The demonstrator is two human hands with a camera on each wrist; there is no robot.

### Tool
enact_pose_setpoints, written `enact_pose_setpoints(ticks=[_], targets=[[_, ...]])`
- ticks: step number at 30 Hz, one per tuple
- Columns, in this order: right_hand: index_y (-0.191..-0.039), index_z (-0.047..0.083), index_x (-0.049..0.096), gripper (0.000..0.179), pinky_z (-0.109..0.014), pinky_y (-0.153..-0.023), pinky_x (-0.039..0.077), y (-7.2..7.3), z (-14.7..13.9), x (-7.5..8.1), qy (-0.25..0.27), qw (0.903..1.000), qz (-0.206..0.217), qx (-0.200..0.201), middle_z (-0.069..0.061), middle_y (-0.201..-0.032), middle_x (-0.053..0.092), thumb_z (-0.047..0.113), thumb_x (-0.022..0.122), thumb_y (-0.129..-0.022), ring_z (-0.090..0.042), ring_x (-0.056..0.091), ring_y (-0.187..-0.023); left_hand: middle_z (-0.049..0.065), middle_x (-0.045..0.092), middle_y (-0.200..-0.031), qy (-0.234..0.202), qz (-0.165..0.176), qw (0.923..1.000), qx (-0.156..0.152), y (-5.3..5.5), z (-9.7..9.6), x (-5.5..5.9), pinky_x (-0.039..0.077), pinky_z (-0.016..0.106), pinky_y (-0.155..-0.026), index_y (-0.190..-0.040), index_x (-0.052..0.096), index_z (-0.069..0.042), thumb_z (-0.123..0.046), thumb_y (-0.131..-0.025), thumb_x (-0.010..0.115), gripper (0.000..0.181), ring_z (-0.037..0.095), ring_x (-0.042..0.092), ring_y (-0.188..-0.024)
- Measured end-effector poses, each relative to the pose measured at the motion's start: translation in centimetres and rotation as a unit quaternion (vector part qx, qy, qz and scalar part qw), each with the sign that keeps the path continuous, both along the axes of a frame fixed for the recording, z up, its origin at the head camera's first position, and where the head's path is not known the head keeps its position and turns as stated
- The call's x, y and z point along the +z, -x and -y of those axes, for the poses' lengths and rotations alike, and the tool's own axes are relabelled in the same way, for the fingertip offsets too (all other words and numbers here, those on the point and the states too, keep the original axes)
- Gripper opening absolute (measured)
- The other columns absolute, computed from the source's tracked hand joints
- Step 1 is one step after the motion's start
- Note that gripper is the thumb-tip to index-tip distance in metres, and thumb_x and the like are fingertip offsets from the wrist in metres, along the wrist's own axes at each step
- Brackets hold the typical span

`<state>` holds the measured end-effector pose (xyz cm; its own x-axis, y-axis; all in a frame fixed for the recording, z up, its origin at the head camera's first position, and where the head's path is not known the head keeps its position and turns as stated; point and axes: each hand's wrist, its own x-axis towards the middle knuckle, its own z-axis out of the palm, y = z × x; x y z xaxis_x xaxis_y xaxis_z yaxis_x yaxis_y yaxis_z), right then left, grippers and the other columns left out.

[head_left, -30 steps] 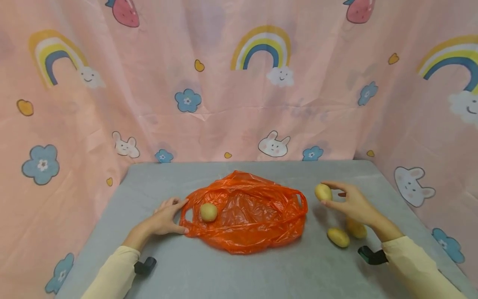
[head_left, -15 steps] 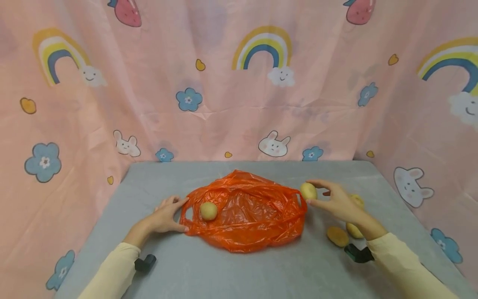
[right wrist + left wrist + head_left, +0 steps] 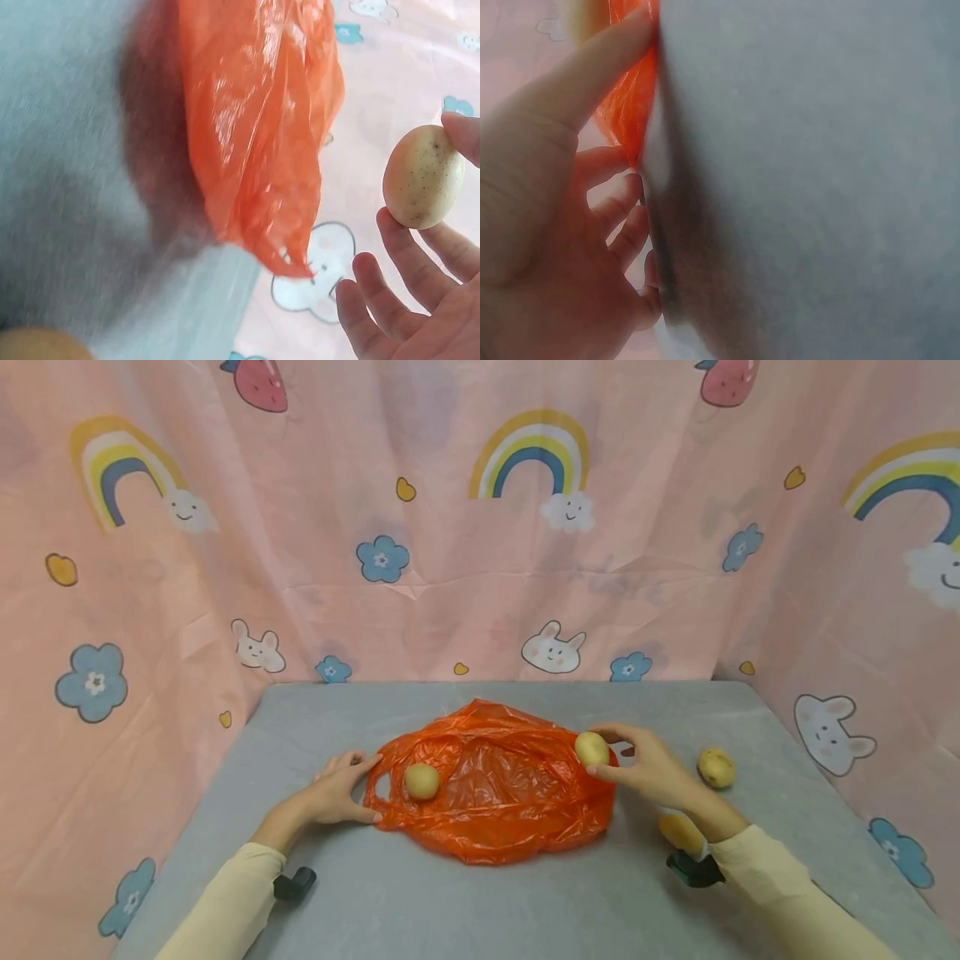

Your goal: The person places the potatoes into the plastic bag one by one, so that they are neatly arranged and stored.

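Note:
An orange plastic bag [image 3: 510, 835] lies spread open on the table, its mouth facing up. Inside its left end sits one potato [image 3: 422, 782]. My left hand [image 3: 330, 793] touches the bag's left edge, thumb and index finger spread apart beside the handle hole; in the left wrist view the thumb [image 3: 607, 60] rests against the orange plastic. My right hand [image 3: 652, 768] pinches another potato [image 3: 592, 750] between thumb and fingertips, over the bag's right end. In the right wrist view this speckled potato [image 3: 424, 176] is held apart from the bag [image 3: 255, 135].
To the right on the grey table [image 3: 465, 910] lie a potato [image 3: 716, 767] and, partly behind my right wrist, another potato [image 3: 681, 832]. A black wrist camera [image 3: 696, 868] hangs under the right forearm. Patterned pink cloth [image 3: 450, 527] encloses the back and sides.
My right hand has carried its potato leftward, from beside the bag to over its right end. A potato at right has come into view from behind the arm. My left hand has stayed put.

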<state>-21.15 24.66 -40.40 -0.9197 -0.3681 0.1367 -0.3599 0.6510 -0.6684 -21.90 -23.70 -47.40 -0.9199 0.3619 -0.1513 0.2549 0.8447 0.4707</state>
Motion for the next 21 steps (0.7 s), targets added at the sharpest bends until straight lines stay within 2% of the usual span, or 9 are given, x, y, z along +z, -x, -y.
enact_pose_setpoints(ticks=[2,6,9,15,21], targets=[[-0.132,0.004,0.062,0.052,-0.050,-0.092,0.050,-0.1,0.6,0.0,0.005,1.0000,0.000,0.004,-0.014,-0.128,0.068,0.026,0.078,-0.089,-0.028,0.060,-0.111,0.022,0.040,-0.149,0.001,0.000,1.0000,-0.001,-0.1,-0.1,0.1,0.035,0.068,-0.100,-0.157,0.036,-0.008,-0.046,-0.074,0.087,0.104,0.043,0.040,-0.130],[-0.132,0.006,0.063,0.051,-0.036,-0.081,0.052,-0.4,1.8,0.1,0.018,0.9997,0.011,0.010,-0.012,-0.125,0.068,0.024,0.079,-0.088,-0.024,0.059,-0.103,0.023,0.040,-0.149,0.004,0.003,1.0000,-0.002,-0.1,-0.1,0.4,0.035,0.068,-0.099,-0.157,0.037,-0.007,-0.045,-0.074,0.087,0.104,0.044,0.040,-0.132],[-0.134,0.005,0.061,0.052,-0.033,-0.078,0.051,-0.5,2.7,-0.1,0.023,0.9994,0.025,0.009,-0.013,-0.125,0.067,0.022,0.079,-0.088,-0.024,0.058,-0.102,0.022,0.040,-0.149,0.007,0.005,1.0000,0.000,-0.1,-0.1,0.3,0.035,0.068,-0.099,-0.157,0.037,-0.008,-0.045,-0.074,0.087,0.104,0.043,0.039,-0.132],[-0.132,0.006,0.062,0.051,-0.051,-0.090,0.051,-0.7,4.6,-1.0,0.045,0.9981,0.035,0.022,-0.011,-0.124,0.068,0.023,0.080,-0.087,-0.026,0.060,-0.107,0.022,0.039,-0.150,0.006,0.007,1.0000,0.000,0.0,-0.1,0.0,0.034,0.069,-0.100,-0.157,0.036,-0.009,-0.046,-0.074,0.087,0.104,0.044,0.039,-0.134],[-0.131,0.008,0.064,0.050,-0.048,-0.087,0.052,-1.2,6.4,-1.4,0.080,0.9948,0.054,0.033,-0.009,-0.119,0.068,0.024,0.080,-0.087,-0.025,0.060,-0.105,0.022,0.039,-0.151,0.008,0.008,0.9999,0.002,0.1,-0.1,-0.1,0.035,0.068,-0.101,-0.157,0.036,-0.010,-0.047,-0.075,0.086,0.104,0.044,0.038,-0.135]])
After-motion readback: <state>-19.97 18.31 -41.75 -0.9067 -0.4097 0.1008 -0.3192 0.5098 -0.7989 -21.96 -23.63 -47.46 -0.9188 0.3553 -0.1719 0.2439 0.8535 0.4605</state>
